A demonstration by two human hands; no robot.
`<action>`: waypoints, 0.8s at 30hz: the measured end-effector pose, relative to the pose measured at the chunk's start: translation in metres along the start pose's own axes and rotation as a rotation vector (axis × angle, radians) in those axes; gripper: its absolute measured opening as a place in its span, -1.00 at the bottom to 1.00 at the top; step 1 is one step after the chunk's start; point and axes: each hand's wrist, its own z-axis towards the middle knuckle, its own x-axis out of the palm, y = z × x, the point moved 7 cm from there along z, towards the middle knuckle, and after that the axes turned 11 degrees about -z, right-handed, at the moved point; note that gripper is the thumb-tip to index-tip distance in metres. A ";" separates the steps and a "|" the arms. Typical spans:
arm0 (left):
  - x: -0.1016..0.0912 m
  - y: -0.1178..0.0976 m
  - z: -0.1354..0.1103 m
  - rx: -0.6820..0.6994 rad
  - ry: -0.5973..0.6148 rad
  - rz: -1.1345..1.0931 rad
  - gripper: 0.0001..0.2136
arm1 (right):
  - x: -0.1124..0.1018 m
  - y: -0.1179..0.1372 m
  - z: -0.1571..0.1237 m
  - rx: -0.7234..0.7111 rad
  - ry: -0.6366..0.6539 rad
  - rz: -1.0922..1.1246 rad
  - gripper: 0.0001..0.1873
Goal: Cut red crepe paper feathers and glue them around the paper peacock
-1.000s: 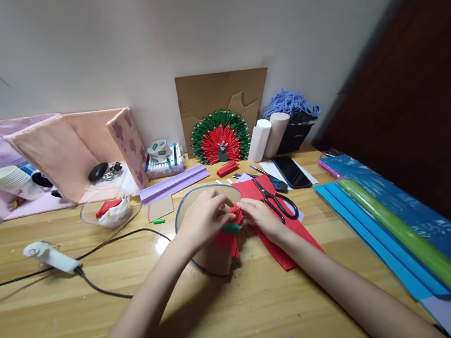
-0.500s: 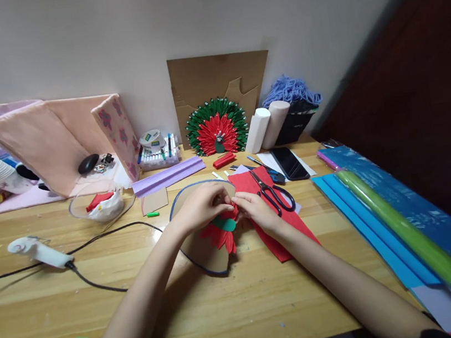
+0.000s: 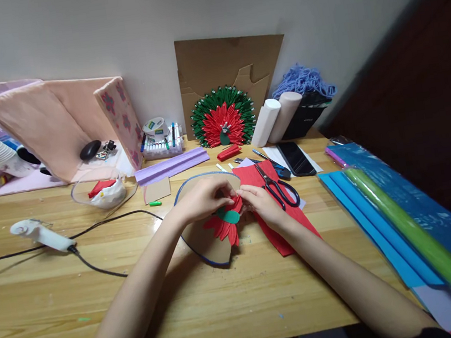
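Note:
A cardboard piece (image 3: 205, 244) with a blue curved edge lies on the wooden table. On it sit red paper petals (image 3: 226, 233) fanned around a green piece (image 3: 229, 216). My left hand (image 3: 214, 193) is over the cardboard, its fingertips pinched on a red petal at the upper side of the fan. My right hand (image 3: 260, 200) meets it from the right, thumb and finger closed at the same petal. The fingers partly hide that petal. Just right of my right hand, black-handled scissors (image 3: 281, 188) rest on a red crepe paper sheet (image 3: 287, 230).
Left lies a white glue gun (image 3: 44, 236) with a black cable, near a clear bowl (image 3: 81, 197) of scraps. A red-green peacock craft (image 3: 222, 119) leans on cardboard at the back. A phone (image 3: 296, 159) and blue and green paper rolls (image 3: 410, 227) lie to the right.
The camera view has shifted slightly, moving the scene a little. Both hands stay together at the red petals, with only slight finger movement.

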 end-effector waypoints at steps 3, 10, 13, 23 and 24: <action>-0.001 0.000 0.000 -0.001 -0.031 0.056 -0.93 | -0.001 0.001 0.000 0.006 -0.010 0.006 -0.66; -0.001 0.002 -0.002 -0.081 -0.139 0.131 -0.91 | -0.001 0.003 0.000 -0.007 -0.019 0.041 -0.63; -0.001 0.004 -0.003 -0.156 -0.177 0.143 -0.90 | -0.001 0.004 0.000 -0.022 -0.021 0.069 -0.62; -0.001 0.011 -0.006 -0.282 -0.240 0.207 -0.88 | -0.003 0.000 0.002 -0.019 -0.028 0.100 -0.68; -0.001 0.012 -0.006 -0.285 -0.240 0.213 -0.87 | -0.003 0.000 0.002 -0.023 -0.027 0.099 -0.69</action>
